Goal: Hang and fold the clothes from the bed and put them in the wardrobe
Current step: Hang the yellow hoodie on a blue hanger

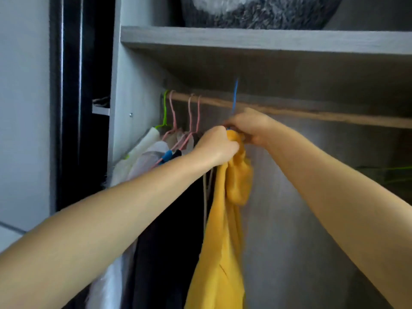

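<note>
Wardrobe interior, wooden rail (289,111): both hands (234,136) clutching bunched yellow garment (219,241) beneath blue wire hanger (234,94); risks slipping off, crowding neighbouring clothes.

Home bedroom, inside of a wardrobe (138,70) w/ grey wood-grain panels. A wooden hanging rail (312,111) carries 1 green hanger (165,112), 3 pink hangers (190,114) and 1 blue hanger (234,94), w/ clothes (156,219) hung at left. Shelf (267,39) above holds a fluffy grey item (256,12). Pale wall (22,108) at left.
</note>
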`<act>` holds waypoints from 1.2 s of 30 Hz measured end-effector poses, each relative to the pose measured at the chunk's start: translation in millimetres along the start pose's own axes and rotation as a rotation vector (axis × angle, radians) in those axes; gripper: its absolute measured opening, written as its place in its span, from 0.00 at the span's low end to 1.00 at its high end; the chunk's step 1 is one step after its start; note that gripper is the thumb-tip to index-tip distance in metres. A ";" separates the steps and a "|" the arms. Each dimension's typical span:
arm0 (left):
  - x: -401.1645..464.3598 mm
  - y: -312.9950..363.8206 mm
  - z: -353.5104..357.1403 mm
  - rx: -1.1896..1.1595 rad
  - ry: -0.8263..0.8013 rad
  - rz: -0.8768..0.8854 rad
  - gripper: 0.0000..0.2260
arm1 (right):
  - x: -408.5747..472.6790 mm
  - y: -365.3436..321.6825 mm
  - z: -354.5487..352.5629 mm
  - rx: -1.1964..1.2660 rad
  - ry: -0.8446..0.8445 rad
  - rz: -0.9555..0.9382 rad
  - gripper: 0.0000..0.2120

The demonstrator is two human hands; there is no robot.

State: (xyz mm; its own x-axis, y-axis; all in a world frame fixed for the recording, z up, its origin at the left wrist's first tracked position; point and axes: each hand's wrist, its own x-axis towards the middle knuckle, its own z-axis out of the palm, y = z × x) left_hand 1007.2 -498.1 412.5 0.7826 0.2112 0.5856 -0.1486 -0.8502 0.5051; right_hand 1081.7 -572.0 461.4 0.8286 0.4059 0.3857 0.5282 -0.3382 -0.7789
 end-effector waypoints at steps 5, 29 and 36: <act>37.3 -35.4 -3.4 0.271 0.002 -0.075 0.07 | 43.5 1.3 28.0 -0.266 -0.002 -0.090 0.07; -3.6 -128.6 -23.4 0.815 0.081 0.078 0.27 | 41.1 30.6 122.7 -0.079 -0.069 -0.147 0.23; -56.8 -79.3 18.2 0.721 -0.009 0.382 0.21 | -50.8 104.8 68.7 -0.316 0.111 -0.045 0.23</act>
State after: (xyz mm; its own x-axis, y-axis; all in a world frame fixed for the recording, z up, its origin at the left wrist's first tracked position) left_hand 985.5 -451.5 327.6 0.7620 -0.1576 0.6281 0.0165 -0.9649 -0.2622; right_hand 1082.2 -569.8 326.2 0.8089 0.3371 0.4817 0.5819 -0.5758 -0.5743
